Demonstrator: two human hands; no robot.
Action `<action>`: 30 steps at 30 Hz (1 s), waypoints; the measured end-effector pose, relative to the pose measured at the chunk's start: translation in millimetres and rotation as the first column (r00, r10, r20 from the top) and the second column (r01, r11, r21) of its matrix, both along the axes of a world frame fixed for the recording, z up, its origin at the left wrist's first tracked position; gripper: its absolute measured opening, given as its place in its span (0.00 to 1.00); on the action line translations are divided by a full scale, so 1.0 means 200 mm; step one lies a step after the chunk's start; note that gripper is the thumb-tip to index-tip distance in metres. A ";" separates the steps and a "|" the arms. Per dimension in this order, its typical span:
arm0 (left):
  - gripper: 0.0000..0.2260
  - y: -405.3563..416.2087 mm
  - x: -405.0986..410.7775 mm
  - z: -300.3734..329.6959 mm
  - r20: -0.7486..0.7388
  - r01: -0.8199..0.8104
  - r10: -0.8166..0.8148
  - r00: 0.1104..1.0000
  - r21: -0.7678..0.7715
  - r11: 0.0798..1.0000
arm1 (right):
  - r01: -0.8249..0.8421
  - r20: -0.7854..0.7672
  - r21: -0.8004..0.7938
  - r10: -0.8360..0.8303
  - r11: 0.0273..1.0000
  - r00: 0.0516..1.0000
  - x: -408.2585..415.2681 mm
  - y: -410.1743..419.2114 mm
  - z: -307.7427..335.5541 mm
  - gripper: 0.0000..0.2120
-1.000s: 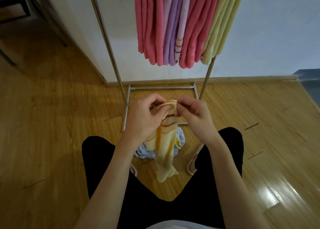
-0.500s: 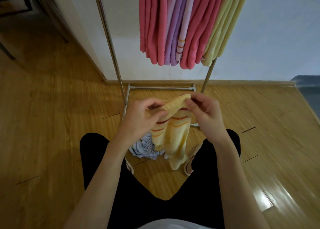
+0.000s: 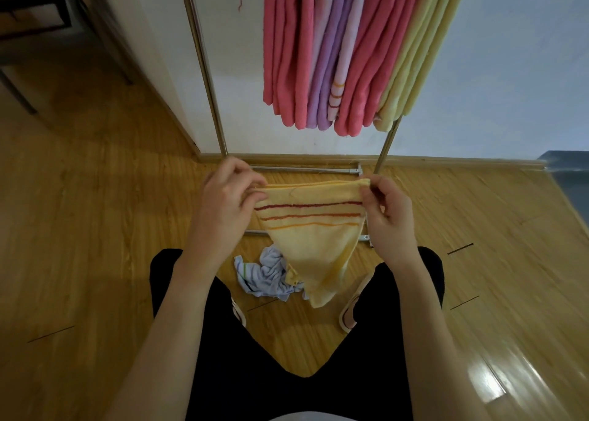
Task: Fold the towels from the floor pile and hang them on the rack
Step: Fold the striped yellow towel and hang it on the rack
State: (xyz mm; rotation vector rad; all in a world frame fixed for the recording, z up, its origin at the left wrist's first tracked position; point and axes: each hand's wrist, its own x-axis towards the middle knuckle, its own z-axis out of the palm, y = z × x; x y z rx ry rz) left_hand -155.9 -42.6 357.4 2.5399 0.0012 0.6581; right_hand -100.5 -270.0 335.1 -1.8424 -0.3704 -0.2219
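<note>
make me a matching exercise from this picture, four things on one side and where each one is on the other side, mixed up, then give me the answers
Things:
1. yellow striped towel
2. pale blue towel
3. pink towels
4. left hand

Places:
A. crumpled on the wooden floor
B. hanging on the rack
C. stretched between both hands
D. pinching the towel's corner opposite the right hand

Pairs: 1-C, 2-A, 3-B, 4-D
</note>
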 end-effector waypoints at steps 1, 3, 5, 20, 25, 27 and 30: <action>0.08 0.00 0.01 0.04 0.023 -0.001 0.002 1.000 -0.006 1.000 | 0.029 0.038 -0.003 -0.029 1.000 0.999 0.00 0.01 0.01 0.07; 0.09 0.01 0.02 0.10 0.074 -0.011 0.010 0.997 0.003 1.000 | 0.090 0.129 0.002 -0.090 0.996 0.988 0.00 0.03 0.02 0.08; 0.11 0.01 0.04 0.13 0.072 -0.048 0.047 0.996 0.017 0.999 | 0.125 0.190 -0.003 -0.123 0.992 0.974 -0.01 0.06 0.03 0.08; 0.02 0.06 0.08 0.06 -0.150 -0.037 0.032 0.988 -0.029 0.999 | 0.147 0.070 0.034 -0.149 0.989 0.986 -0.01 0.13 -0.01 0.08; 0.05 0.05 0.03 0.12 -0.383 0.089 -0.195 0.903 -0.277 0.957 | 0.196 -0.010 0.017 -0.196 0.980 0.981 0.04 0.12 -0.02 0.09; 0.09 0.04 0.00 0.15 -0.393 0.183 -0.319 0.862 -0.346 0.920 | 0.212 -0.030 0.001 -0.211 0.977 0.977 0.06 0.12 -0.02 0.09; 0.09 0.00 -0.04 0.20 -0.453 0.304 -0.450 0.769 -0.360 0.882 | 0.204 -0.036 -0.011 -0.204 0.979 0.978 0.09 0.13 -0.02 0.09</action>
